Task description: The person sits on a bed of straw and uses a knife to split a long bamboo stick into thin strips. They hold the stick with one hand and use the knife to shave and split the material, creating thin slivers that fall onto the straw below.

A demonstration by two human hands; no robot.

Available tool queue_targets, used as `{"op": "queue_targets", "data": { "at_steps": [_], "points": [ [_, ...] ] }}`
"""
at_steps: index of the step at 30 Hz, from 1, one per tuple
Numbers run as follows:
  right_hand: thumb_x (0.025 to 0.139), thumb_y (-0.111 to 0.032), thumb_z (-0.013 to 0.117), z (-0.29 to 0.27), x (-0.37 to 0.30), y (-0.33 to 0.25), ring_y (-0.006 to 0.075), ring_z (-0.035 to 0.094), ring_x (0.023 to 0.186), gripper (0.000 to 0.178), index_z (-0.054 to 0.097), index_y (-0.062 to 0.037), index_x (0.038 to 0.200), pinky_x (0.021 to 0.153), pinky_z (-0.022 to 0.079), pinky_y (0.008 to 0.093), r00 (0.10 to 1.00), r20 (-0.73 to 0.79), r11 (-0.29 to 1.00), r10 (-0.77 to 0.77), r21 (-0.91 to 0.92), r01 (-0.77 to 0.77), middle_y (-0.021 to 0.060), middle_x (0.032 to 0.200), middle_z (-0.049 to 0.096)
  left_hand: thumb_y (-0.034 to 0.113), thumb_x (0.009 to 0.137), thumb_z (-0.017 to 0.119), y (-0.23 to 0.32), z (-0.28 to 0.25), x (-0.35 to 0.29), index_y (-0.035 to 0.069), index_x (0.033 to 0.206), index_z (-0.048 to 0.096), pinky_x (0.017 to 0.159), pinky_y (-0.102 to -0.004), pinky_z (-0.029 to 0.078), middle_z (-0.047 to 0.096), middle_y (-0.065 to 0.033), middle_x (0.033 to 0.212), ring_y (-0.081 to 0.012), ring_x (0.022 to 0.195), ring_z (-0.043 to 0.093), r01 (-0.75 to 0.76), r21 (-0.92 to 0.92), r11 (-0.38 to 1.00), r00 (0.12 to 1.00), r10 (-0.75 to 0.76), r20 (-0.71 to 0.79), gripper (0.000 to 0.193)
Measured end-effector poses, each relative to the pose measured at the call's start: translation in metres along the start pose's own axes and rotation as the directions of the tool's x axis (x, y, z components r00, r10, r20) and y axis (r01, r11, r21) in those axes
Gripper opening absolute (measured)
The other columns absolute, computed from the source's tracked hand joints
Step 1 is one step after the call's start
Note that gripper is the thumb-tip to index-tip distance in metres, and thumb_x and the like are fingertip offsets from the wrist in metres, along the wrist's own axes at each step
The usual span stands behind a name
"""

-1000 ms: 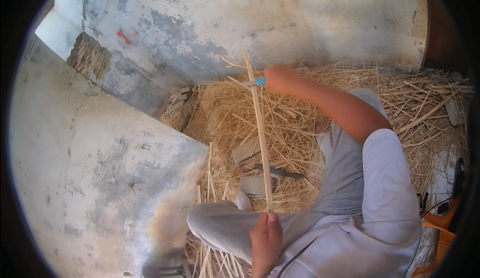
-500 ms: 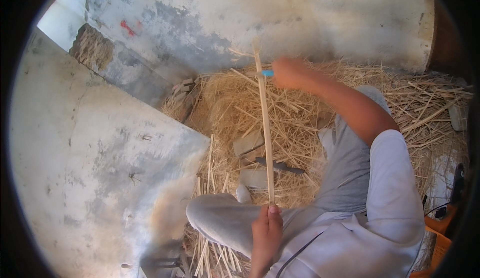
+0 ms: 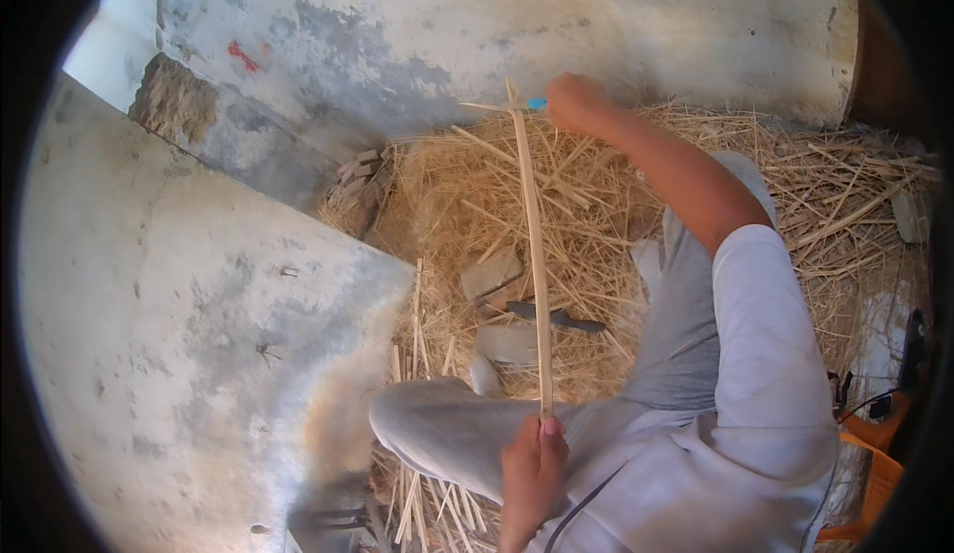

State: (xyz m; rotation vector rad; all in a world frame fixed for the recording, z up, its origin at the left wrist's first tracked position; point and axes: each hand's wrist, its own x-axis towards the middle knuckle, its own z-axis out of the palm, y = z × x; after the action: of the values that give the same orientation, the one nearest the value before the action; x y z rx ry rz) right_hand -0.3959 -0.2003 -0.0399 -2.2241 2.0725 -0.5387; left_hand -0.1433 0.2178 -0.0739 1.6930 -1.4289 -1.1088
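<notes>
Floor [image 3: 399, 238]: mostly hidden under loose, straw-coloured shavings [image 3: 596, 220], lying crosswise in every direction. Coarser strips [image 3: 835, 217] mixed in at right. Near centre, amid the litter: a greyish block [image 3: 492, 273], set at an angle; a second block [image 3: 507, 343] just below it; a pale rounded stone [image 3: 485, 376] beside that. Dark elongated object [image 3: 571, 320] by the blocks, kind unclear. Rubble [image 3: 360, 177] in the far-left corner. Long thin strips [image 3: 437, 503] at lower left, roughly side by side.
</notes>
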Motion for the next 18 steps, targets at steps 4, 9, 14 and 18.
{"op": "queue_targets", "data": {
  "at_steps": [4,9,14,18],
  "points": [
    [0.085,-0.01,0.067,-0.021,-0.02,-0.025,0.0247,0.065,0.06,0.014,0.071,0.0029,0.086,0.051,0.053,0.0393,0.996,0.078,0.968,0.033,0.246,-0.052,0.0139,0.073,0.067,0.03,0.106,0.046,0.01,-0.002,0.004,0.002,0.091,0.058,0.056,-0.0271,0.042,0.055,-0.002,0.063,-0.0084,0.059,0.051,0.089,-0.004,0.996,0.995,-0.089,-0.045,0.035],
    [0.085,-0.009,0.065,-0.017,-0.061,-0.054,0.0234,0.063,0.058,0.013,0.07,0.0035,0.085,0.047,0.05,0.0376,0.971,0.089,0.967,-0.222,0.15,0.208,0.0129,0.068,0.065,0.03,0.106,0.046,0.015,-0.006,0.011,0.001,0.09,0.058,0.055,-0.0276,0.042,0.055,-0.0019,0.063,-0.0087,0.058,0.05,0.089,-0.063,0.994,0.992,-0.094,-0.085,0.035],
    [0.084,-0.009,0.064,-0.005,-0.033,-0.034,0.0237,0.064,0.058,0.015,0.07,0.0039,0.086,0.05,0.052,0.0378,0.994,0.074,0.963,-0.085,0.261,0.063,0.0134,0.072,0.066,0.03,0.105,0.047,0.018,-0.004,0.001,0.002,0.091,0.058,0.056,-0.0323,0.045,0.058,-0.0064,0.062,-0.015,0.057,0.056,0.042,0.139,0.989,0.996,-0.03,-0.088,0.033],
    [0.084,-0.008,0.063,-0.025,-0.012,-0.016,0.025,0.067,0.063,0.014,0.072,0.0024,0.088,0.055,0.055,0.0402,0.998,0.055,0.991,-0.004,0.135,-0.004,0.014,0.076,0.068,0.03,0.105,0.047,0.023,-0.005,-0.012,0.002,0.093,0.059,0.058,-0.035,0.047,0.06,-0.0104,0.063,-0.0221,0.058,0.061,0.032,0.208,0.978,0.998,-0.019,-0.065,0.032]
  ]
}}
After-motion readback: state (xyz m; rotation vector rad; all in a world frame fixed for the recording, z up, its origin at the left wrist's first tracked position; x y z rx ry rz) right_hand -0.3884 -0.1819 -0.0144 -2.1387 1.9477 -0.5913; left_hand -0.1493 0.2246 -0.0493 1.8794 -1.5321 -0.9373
